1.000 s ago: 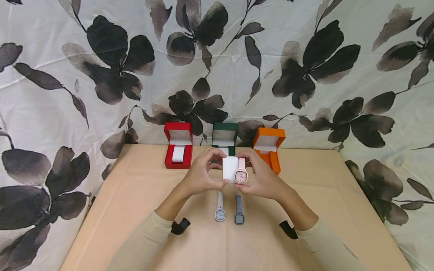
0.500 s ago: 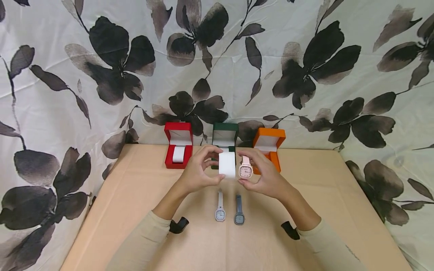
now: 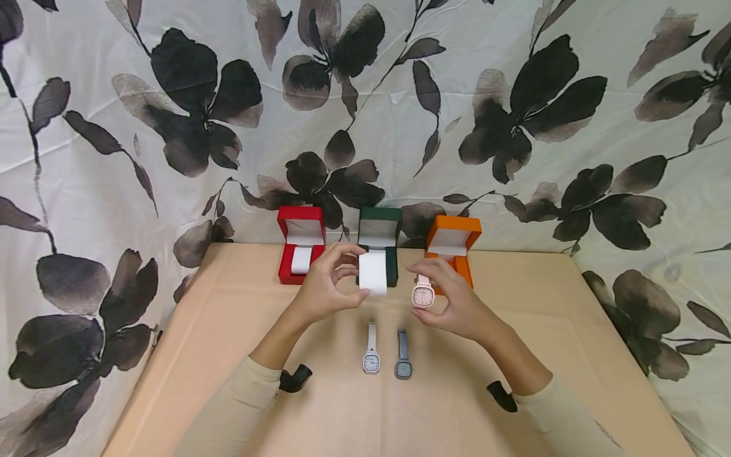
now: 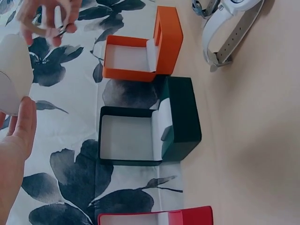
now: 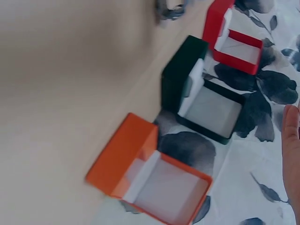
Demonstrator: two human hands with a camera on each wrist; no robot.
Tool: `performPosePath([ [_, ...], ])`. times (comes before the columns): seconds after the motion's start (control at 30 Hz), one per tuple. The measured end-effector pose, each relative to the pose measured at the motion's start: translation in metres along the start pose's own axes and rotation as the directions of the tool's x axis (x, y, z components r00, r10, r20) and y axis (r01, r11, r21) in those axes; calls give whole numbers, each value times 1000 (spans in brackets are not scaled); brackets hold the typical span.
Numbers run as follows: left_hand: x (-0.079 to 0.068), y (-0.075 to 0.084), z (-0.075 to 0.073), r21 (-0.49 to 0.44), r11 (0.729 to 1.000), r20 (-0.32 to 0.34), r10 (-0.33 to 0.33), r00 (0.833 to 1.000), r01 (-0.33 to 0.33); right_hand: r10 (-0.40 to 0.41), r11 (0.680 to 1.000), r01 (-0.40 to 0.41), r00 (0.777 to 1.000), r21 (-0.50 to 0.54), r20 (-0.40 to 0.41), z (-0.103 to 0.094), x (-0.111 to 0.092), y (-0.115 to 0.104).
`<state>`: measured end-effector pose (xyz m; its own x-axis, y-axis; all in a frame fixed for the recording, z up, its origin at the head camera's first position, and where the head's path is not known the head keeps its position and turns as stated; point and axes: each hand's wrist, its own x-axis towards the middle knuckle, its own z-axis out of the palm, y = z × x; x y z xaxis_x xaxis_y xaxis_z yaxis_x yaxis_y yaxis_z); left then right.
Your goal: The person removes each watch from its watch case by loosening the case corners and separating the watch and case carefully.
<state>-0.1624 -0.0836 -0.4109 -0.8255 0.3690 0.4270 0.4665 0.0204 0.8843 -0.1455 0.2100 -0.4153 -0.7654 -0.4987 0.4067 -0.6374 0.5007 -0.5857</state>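
In the head view my left hand pinches a white watch cushion between thumb and fingers, held up in front of the green box. That cushion is cut off by the edge in the left wrist view. To the right, my right hand holds a pink wristwatch with its square dial facing up, apart from the cushion. Below both hands, a white wristwatch and a blue-grey wristwatch lie on the table side by side. Only a sliver of the right hand shows in the right wrist view.
At the table's back edge stand three opened watch boxes: red with a white cushion inside, dark green in the middle, and orange at right, partly behind my right hand. A floral cloth hangs behind the table.
My hands have drawn apart: the cushion has moved left with my left hand and the pink wristwatch right with my right hand. One second ago, the watch overlapped the cushion's right side.
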Motion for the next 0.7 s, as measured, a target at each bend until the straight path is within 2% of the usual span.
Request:
performPosePath([
  [0.2,0,-2,-4,18,1000,-1,-8,1000,8,65,998,-65,997,14,30,1,-13,12],
  [0.47,-2,-3,-7,30,999,-6,-26,1000,26,73,997,-72,997,-11,33,5,-29,29],
  [0.7,-2,-1,-8,36,998,11,-42,999,42,89,994,-84,994,-76,61,10,-42,40],
])
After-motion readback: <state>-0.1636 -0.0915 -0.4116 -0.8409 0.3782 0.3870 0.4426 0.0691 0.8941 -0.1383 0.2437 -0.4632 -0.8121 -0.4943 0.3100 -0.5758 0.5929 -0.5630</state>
